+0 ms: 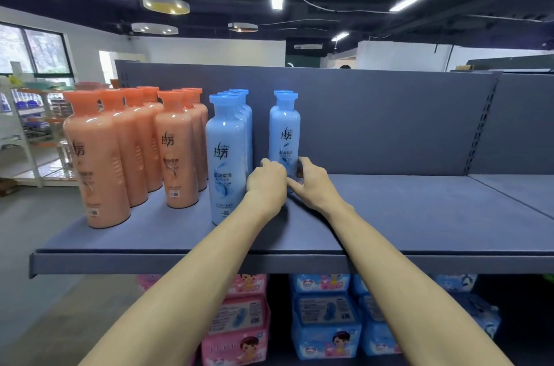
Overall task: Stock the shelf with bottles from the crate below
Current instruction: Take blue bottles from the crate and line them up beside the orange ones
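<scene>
My left hand and right hand both grip an upright pale-blue plastic bottle at twelve o'clock on the grey metal shelf

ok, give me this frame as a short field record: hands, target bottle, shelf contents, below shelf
left hand: curled on lower left of the bottle
right hand: fingers on its lower right
target: upright pale blue plastic bottle, near the back panel
shelf: grey metal shelf, right part bare
blue row: left of target, front to back
orange plastic bottles: two rows, far left
below: pink and blue packs
</scene>
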Tool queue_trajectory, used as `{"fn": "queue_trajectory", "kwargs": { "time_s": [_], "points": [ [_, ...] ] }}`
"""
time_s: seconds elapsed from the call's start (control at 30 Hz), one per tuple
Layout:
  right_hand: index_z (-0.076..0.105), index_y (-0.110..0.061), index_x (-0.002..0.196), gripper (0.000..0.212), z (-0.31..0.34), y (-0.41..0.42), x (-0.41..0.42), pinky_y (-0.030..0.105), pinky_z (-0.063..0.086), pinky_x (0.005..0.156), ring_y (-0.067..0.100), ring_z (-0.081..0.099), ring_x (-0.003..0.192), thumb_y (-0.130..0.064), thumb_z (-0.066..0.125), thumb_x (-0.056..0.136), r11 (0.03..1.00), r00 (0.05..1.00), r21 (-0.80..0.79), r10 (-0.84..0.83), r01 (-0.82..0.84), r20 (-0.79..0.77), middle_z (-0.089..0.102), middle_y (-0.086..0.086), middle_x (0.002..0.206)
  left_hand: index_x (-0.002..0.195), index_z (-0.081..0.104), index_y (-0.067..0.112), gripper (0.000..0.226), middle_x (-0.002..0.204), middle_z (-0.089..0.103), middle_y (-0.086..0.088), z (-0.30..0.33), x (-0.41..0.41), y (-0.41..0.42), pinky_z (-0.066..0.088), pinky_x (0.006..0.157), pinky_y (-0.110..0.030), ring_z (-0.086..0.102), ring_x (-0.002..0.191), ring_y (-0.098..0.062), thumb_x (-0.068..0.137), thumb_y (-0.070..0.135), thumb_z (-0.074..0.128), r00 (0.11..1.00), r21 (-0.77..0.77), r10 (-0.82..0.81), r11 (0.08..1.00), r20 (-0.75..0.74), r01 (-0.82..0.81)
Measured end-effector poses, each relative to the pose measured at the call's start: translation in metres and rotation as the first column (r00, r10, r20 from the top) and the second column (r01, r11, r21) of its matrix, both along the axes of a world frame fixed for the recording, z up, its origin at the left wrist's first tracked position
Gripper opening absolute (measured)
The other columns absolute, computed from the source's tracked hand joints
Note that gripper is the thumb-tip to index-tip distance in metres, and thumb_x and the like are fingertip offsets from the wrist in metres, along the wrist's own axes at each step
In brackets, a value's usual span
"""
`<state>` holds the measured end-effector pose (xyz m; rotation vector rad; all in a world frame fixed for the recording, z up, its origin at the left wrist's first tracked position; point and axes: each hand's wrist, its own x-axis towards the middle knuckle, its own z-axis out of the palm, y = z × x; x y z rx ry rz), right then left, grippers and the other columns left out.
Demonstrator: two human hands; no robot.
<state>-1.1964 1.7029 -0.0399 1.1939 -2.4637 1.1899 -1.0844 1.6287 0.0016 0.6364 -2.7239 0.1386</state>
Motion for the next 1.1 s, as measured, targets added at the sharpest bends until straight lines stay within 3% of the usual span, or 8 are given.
{"fn": "queue_trajectory", "kwargs": {
  "time_s": [0.17, 0.4, 0.5, 0.57, 0.67, 0.8, 1.0, 1.1],
  "points": [
    [0.050, -0.009, 0.124, 0.053, 0.003, 0.013, 0.012, 0.040, 0.052, 0.089, 0.026, 0.061, 0.109, -0.038, 0.074, 0.086, 0.991, 0.997, 0.123, -0.040, 0.048, -0.071, 0.064, 0.006, 0.121, 0.121, 0.048, 0.000, 0.031, 0.123, 0.047, -0.016, -0.001, 0.018, 0.009, 0.043, 0.074, -0.032, 0.061, 0.103, -0.034, 0.090, -0.003, 0.050, 1.000, -0.010, -0.028, 1.000, 0.002, 0.028],
    [0.043, -0.010, 0.137, 0.059, 0.018, 0.043, 0.032, 0.044, 0.051, 0.093, 0.028, 0.059, 0.113, -0.039, 0.068, 0.092, 0.972, 0.985, 0.215, -0.059, 0.094, -0.162, 0.061, 0.010, 0.126, 0.112, 0.050, 0.005, 0.021, 0.106, 0.050, -0.011, 0.001, 0.048, 0.018, 0.037, 0.063, -0.033, 0.060, 0.088, -0.033, 0.091, 0.000, 0.047, 0.994, -0.154, -0.112, 0.982, 0.003, 0.111],
    [0.044, -0.014, 0.139, 0.056, 0.024, 0.062, 0.051, 0.045, 0.049, 0.097, 0.028, 0.059, 0.117, -0.037, 0.066, 0.092, 0.969, 0.977, 0.227, -0.050, 0.098, -0.207, 0.061, 0.008, 0.131, 0.094, 0.048, 0.014, 0.007, 0.086, 0.041, -0.003, -0.003, 0.063, 0.019, 0.028, 0.053, -0.031, 0.046, 0.068, -0.027, 0.090, 0.008, 0.049, 0.987, -0.226, -0.139, 0.967, -0.077, 0.119],
    [0.046, -0.015, 0.139, 0.055, 0.023, 0.077, 0.069, 0.045, 0.047, 0.099, 0.026, 0.059, 0.117, -0.035, 0.067, 0.092, 0.969, 0.968, 0.227, -0.037, 0.096, -0.250, 0.063, 0.007, 0.129, 0.088, 0.046, 0.015, 0.007, 0.083, 0.045, 0.000, -0.009, 0.079, 0.018, 0.021, 0.048, -0.028, 0.046, 0.066, -0.027, 0.089, 0.017, 0.053, 0.968, -0.245, -0.184, 0.959, -0.168, 0.140],
    [0.051, -0.017, 0.136, 0.052, 0.015, 0.102, 0.101, 0.041, 0.048, 0.099, 0.017, 0.061, 0.115, -0.036, 0.068, 0.091, 0.983, 0.967, 0.176, -0.009, 0.056, -0.254, 0.063, 0.001, 0.131, 0.092, 0.058, 0.016, 0.014, 0.082, 0.058, 0.001, -0.023, 0.107, 0.023, 0.032, 0.047, -0.028, 0.059, 0.072, -0.025, 0.082, 0.025, 0.062, 0.908, -0.305, -0.321, 0.923, -0.269, 0.236],
    [0.058, -0.021, 0.131, 0.046, 0.001, 0.133, 0.137, 0.034, 0.052, 0.095, 0.006, 0.063, 0.108, -0.038, 0.070, 0.090, 0.993, 0.973, 0.113, 0.003, 0.024, -0.231, 0.065, -0.006, 0.126, 0.090, 0.060, 0.018, 0.016, 0.076, 0.056, 0.005, -0.035, 0.136, 0.041, 0.038, 0.044, -0.029, 0.057, 0.071, -0.020, 0.082, 0.032, 0.061, 0.824, -0.352, -0.453, 0.874, -0.339, 0.335],
    [0.065, -0.020, 0.123, 0.037, -0.033, 0.165, 0.164, 0.034, 0.053, 0.091, 0.008, 0.065, 0.099, -0.031, 0.072, 0.089, 0.991, 0.972, 0.118, -0.030, 0.058, -0.232, 0.069, -0.007, 0.110, 0.093, 0.058, 0.022, 0.018, 0.076, 0.054, 0.006, -0.065, 0.140, 0.053, 0.036, 0.047, -0.029, 0.056, 0.071, -0.018, 0.082, 0.036, 0.055, 0.808, -0.292, -0.508, 0.855, -0.298, 0.430],
    [0.065, -0.021, 0.124, 0.038, -0.058, 0.174, 0.165, 0.034, 0.052, 0.091, 0.008, 0.064, 0.101, -0.034, 0.070, 0.089, 0.983, 0.980, 0.166, -0.042, 0.074, -0.193, 0.068, -0.007, 0.110, 0.095, 0.057, 0.023, 0.020, 0.080, 0.055, 0.007, -0.092, 0.140, 0.058, 0.044, 0.049, -0.031, 0.058, 0.076, -0.017, 0.083, 0.038, 0.052, 0.809, -0.227, -0.529, 0.846, -0.255, 0.482]
  ]
}}
